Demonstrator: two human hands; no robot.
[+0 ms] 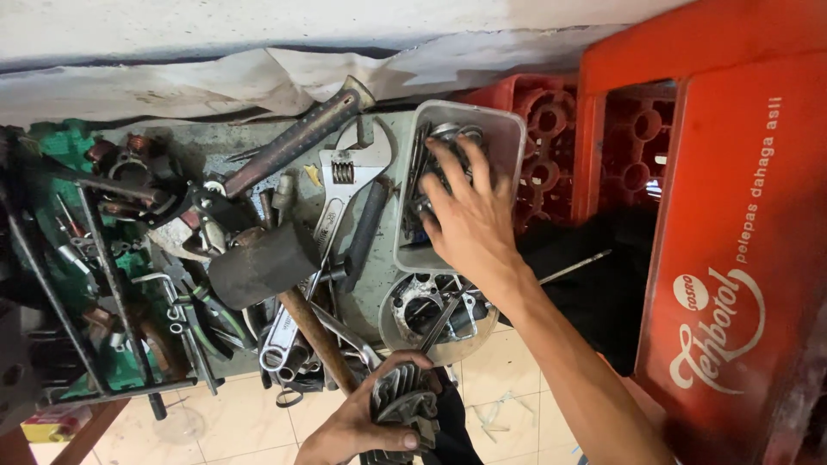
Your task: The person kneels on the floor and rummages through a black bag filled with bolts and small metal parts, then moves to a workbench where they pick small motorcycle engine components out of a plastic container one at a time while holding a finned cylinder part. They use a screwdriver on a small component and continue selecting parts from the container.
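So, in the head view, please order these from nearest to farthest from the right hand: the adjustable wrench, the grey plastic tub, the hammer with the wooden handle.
1. Grey plastic tub: the right hand reaches into it.
2. Adjustable wrench: just left of the tub.
3. Hammer with the wooden handle: farther left, lower.

- Two hands: left hand (362,426), right hand (469,215)
- One clear plastic tub (508,138)
- Two hammers (293,142) (267,263)
- One adjustable wrench (345,172)
- Two red crates (732,241) (543,112)

hammer (258,263) | adjustable wrench (349,168) | red crates (732,215) | tiled floor (250,422)
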